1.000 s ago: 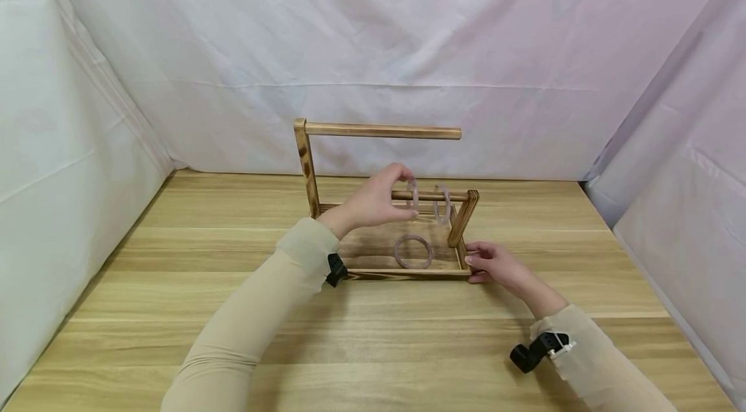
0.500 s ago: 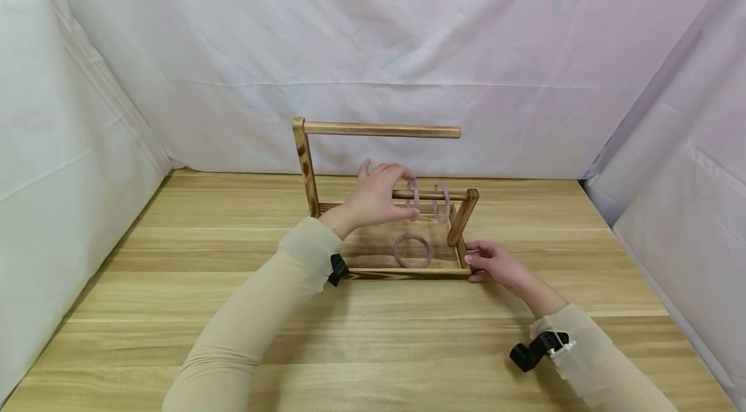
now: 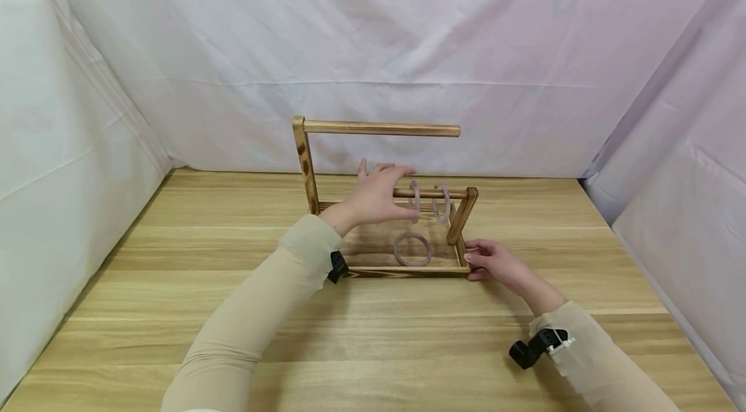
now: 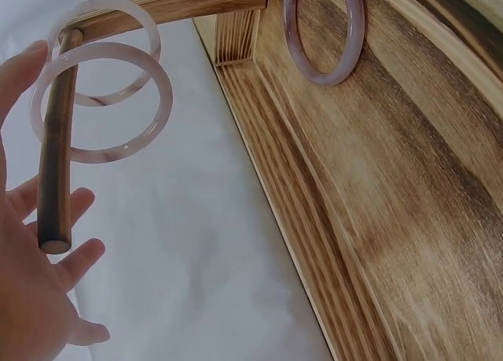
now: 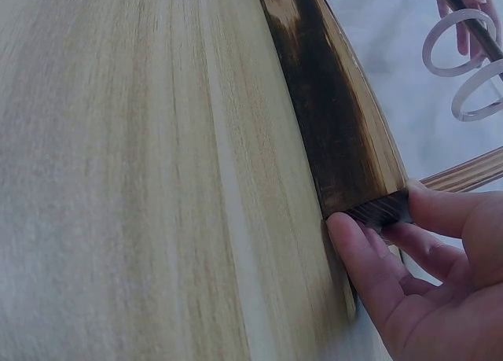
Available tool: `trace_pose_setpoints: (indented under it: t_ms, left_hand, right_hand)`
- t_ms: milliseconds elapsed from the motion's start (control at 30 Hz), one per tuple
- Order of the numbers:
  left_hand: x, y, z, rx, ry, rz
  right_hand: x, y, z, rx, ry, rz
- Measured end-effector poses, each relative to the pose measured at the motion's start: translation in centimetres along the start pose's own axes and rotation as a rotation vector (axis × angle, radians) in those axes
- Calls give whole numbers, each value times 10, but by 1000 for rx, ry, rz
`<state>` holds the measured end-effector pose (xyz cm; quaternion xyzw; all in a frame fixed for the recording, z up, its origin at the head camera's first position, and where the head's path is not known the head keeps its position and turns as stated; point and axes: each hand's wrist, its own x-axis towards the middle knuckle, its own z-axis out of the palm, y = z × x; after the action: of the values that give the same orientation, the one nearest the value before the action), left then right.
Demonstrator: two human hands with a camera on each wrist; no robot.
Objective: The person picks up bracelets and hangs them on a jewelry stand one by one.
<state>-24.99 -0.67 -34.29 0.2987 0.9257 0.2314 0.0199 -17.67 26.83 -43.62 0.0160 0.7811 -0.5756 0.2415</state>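
My left hand [image 3: 373, 198] is beside the lower bar of a wooden bangle rack [image 3: 408, 273], thumb and fingers spread. A pale pinkish bangle [image 3: 418, 199] hangs on that bar between its fingertips. In the left wrist view the fingers are splayed around the bar's free end [image 4: 55, 211], apart from the hanging bangle [image 4: 167, 101]. A second bangle [image 3: 447, 205] hangs nearer the upright post. A third, darker bangle [image 3: 430, 250] lies in the rack's tray. My right hand [image 3: 498, 266] grips the tray's front right corner, thumb and fingers on either side [image 5: 377, 196].
The rack's upper bar [image 3: 381, 129] carries nothing and extends from a tall left post [image 3: 305, 166]. Around the rack is a wood-grain table [image 3: 373, 341]. White cloth [image 3: 373, 30] closes off the back and both sides. Each wrist wears a black camera [image 3: 539, 347].
The left fingers have loosened from the bangle on the lower bar and spread apart, leaving it hanging. My right hand keeps its grip on the tray corner.
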Motion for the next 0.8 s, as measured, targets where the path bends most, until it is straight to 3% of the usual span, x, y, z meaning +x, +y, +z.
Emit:
trace_pose_setpoints:
  t_ms: [300, 800]
  left_hand:
    - [-4, -4, -3, -1, -1, -42]
    - [-19, -31, 9, -57, 10, -43]
  right_hand:
    - [0, 1, 0, 5, -5, -9]
    - [-1, 0, 0, -4, -3, -7]
